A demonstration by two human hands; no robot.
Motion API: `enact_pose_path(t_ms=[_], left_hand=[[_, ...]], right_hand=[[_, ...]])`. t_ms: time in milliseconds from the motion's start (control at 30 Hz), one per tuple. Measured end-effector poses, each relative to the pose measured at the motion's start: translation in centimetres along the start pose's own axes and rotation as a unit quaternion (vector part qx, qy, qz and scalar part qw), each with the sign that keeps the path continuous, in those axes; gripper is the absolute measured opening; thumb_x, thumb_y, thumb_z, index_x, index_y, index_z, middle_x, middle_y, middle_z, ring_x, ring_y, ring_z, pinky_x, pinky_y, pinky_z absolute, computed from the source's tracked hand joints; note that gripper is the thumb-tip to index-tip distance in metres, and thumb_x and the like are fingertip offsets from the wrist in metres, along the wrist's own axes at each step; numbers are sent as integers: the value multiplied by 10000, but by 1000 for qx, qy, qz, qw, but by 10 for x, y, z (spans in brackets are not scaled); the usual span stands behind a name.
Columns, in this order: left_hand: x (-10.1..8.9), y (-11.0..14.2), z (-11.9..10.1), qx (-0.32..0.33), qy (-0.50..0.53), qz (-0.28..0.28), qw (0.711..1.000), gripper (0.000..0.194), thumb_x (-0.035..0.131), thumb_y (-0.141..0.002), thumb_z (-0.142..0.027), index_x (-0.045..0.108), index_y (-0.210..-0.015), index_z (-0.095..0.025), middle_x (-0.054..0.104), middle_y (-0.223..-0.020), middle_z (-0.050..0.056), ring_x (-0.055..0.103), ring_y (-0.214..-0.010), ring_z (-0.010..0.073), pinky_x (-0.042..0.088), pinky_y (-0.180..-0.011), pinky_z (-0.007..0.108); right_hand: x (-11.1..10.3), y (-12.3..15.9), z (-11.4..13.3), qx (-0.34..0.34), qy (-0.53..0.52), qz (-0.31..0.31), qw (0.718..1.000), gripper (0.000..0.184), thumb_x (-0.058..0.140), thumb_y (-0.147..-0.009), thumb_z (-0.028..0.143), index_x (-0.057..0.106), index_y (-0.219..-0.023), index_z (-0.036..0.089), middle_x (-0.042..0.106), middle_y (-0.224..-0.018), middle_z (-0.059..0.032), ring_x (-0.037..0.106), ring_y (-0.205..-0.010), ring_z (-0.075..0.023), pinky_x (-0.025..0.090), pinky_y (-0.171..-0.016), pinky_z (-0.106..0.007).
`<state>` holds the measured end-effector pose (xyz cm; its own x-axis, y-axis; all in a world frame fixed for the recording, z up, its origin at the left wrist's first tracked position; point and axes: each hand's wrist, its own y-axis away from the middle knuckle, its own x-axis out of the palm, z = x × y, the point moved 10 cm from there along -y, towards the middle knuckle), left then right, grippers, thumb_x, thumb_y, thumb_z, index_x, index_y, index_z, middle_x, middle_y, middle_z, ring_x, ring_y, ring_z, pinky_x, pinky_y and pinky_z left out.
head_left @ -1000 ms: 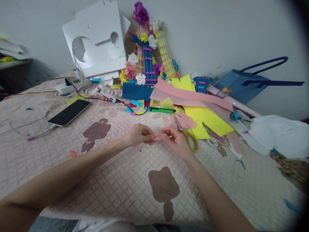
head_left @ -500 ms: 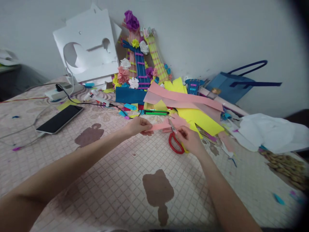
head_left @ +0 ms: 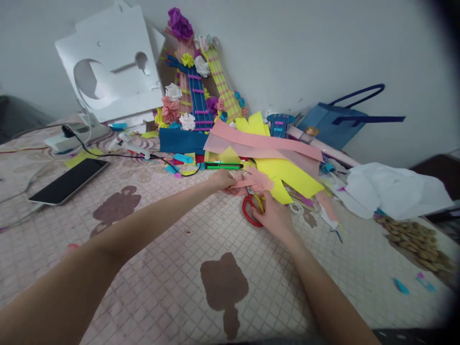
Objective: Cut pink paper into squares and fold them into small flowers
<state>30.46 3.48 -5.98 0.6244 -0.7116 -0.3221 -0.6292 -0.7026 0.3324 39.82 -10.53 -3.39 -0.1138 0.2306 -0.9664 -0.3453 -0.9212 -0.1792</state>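
Note:
My left hand (head_left: 223,180) pinches a strip of pink paper (head_left: 245,183) near the middle of the table. Close by on the right, my right hand (head_left: 276,216) grips a pair of scissors (head_left: 246,212) with red and yellow handles, fingers at the loops. The scissor blades point away from me and meet the pink paper; their tips are hidden by it. More crumpled pink paper (head_left: 261,179) lies just beyond the blades. Behind my left hand rests a green and black cutter (head_left: 223,166).
Yellow paper (head_left: 289,176) and long pink sheets (head_left: 262,140) lie behind my hands. Decorated paper guitars (head_left: 201,96) lean on the wall beside a white foam board (head_left: 108,67). A phone (head_left: 68,182), a glue gun (head_left: 131,146), a white bag (head_left: 393,189) and peanuts (head_left: 413,242) lie around.
My left hand has moved right, closer to the scissors. The scissors sit a little nearer the left hand, and the view has shifted slightly to the right.

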Motion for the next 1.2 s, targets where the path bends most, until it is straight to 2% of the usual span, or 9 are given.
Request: enact_pose_path(t_ms=[100, 200, 300, 367, 433, 633, 800, 1033, 1200], left_hand=[[-2, 0, 4, -1, -17, -4, 1000, 78, 654, -683, -121, 694, -742, -90, 648, -536, 34, 637, -543, 121, 513, -539, 184], [-2, -1, 3, -1, -30, -4, 1000, 79, 662, -674, -131, 694, -733, -91, 660, -561, 40, 637, -546, 118, 511, -535, 178], [-1, -3, 3, 2, -42, -4, 999, 68, 669, -660, -137, 689, -704, -88, 676, -598, 50, 643, -555, 118, 509, -533, 170], [-1, -5, 3, 5, -50, -1, 999, 68, 654, -667, -141, 689, -689, -87, 687, -626, 57, 649, -571, 120, 507, -531, 164], [0, -8, 5, 9, -58, 3, 998, 79, 630, -675, -140, 689, -679, -88, 696, -652, 62, 656, -588, 123, 507, -530, 161], [4, -17, 9, 30, -72, 17, 997, 107, 580, -694, -135, 676, -654, -108, 695, -639, 46, 654, -588, 120, 490, -503, 150], [5, -20, 9, 54, -73, 28, 996, 68, 620, -675, -148, 676, -658, -113, 697, -637, 55, 659, -587, 132, 489, -492, 159], [-16, -4, 10, 67, -51, -6, 996, 44, 637, -702, -125, 641, -740, -104, 669, -578, 33, 641, -531, 118, 485, -482, 163], [-37, 18, 16, 76, -23, -24, 997, 17, 617, -756, -124, 601, -758, -117, 667, -577, 13, 633, -511, 104, 480, -481, 160]], right_hand=[[-3, 1, -10, 28, -63, -19, 997, 310, 577, -772, 377, 465, -1014, 219, 654, -784, -20, 622, -707, -216, 332, -555, -263], [-18, 4, -27, 59, -126, -69, 988, 301, 572, -760, 412, 465, -967, 222, 607, -688, 14, 586, -610, -186, 335, -536, -255], [-40, 10, -41, 79, -143, -147, 976, 324, 572, -749, 444, 470, -958, 218, 589, -672, 15, 566, -582, -180, 336, -525, -258], [-47, 12, -40, 75, -131, -171, 974, 322, 580, -746, 436, 474, -957, 217, 605, -706, 3, 576, -612, -186, 344, -538, -262], [-43, 11, -32, 60, -109, -156, 980, 310, 581, -754, 417, 475, -967, 217, 626, -750, -10, 594, -657, -196, 353, -556, -268], [-7, 8, 1, 5, 8, -34, 999, 354, 538, -816, 369, 462, -1116, 198, 655, -979, -83, 634, -789, -239, 374, -580, -290], [-2, 9, 6, -13, 45, 1, 999, 356, 500, -865, 389, 462, -1163, 196, 640, -1027, -101, 637, -818, -234, 389, -590, -282], [-6, 7, -3, -27, -36, -33, 998, 278, 469, -889, 383, 525, -1092, 201, 633, -985, -83, 620, -844, -212, 437, -653, -283], [-36, -14, 5, -74, -74, -116, 988, 220, 421, -909, 315, 575, -1020, 203, 590, -1025, -78, 600, -822, -190, 457, -734, -302]])
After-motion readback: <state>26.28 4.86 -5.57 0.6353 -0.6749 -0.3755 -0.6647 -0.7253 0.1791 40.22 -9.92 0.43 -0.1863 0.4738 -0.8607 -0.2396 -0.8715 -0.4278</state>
